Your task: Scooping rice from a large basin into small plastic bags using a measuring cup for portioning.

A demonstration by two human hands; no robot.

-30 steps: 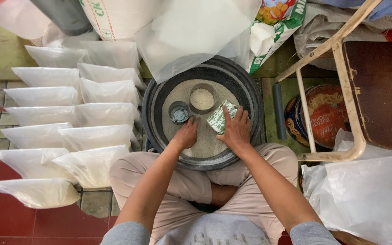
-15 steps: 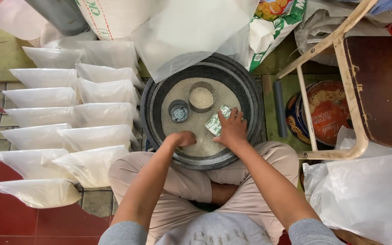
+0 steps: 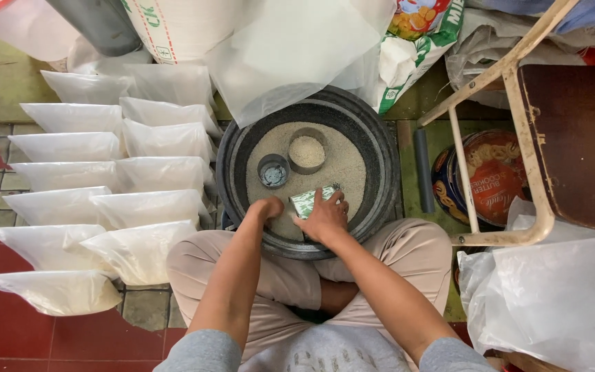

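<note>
Two hands work in a round dark basin (image 3: 380,148) of pale grain. The right hand (image 3: 325,219) grips a small green-and-white can (image 3: 309,201); the left hand (image 3: 267,207), just beside it, seems curled closed in the grain.

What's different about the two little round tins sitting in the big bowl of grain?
The larger tin is filled with pale grain, while the smaller tin looks nearly empty, showing a dark bluish inside. The larger tin stands farther from the person; the smaller tin stands closer to the left hand. The larger tin is grey-brown, the smaller darker. Both are round, upright, and stand in the grain of the big black basin.
</note>
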